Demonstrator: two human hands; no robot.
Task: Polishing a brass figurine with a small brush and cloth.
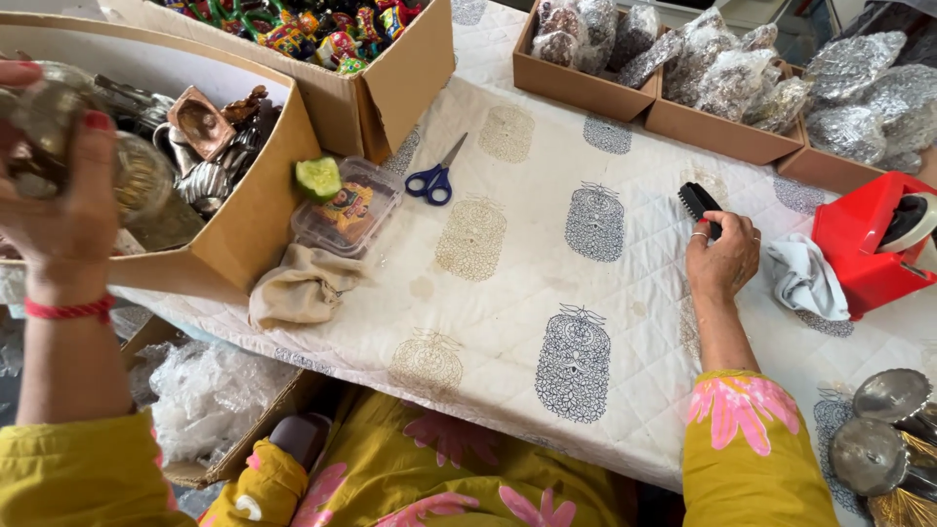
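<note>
Nearest to us, our yellow sleeves with pink flowers frame the view, and all places below are told from the white quilted cloth with block-printed grey and ochre motifs (547, 283) that covers the table.

At the cloth's right side our right hand (720, 259) rests on it, fingers curled closed around the handle of a small black bristle brush (696, 201), whose head sticks out beyond the knuckles. Just beside that hand, further right, lies a crumpled pale grey rag (805, 278), and touching the rag stands a red plastic tape dispenser (864, 244). Off the cloth's near right corner sit two round silvery metal discs (883, 425).

Beyond the cloth's left edge our left hand (63, 190) is raised, fingers wrapped around a rounded, tarnished brassy metal piece wrapped in clear plastic (93, 146), above an open cardboard box of metal wares (244, 210).

On the cloth's left part lie a beige folded cloth (303, 288), a clear plastic tub (346, 210) with a green cut lime (318, 178) on its edge, and blue-handled scissors (436, 178).

Along the cloth's far edge stand shallow cardboard trays of plastic-wrapped silvery items (722, 78).
</note>
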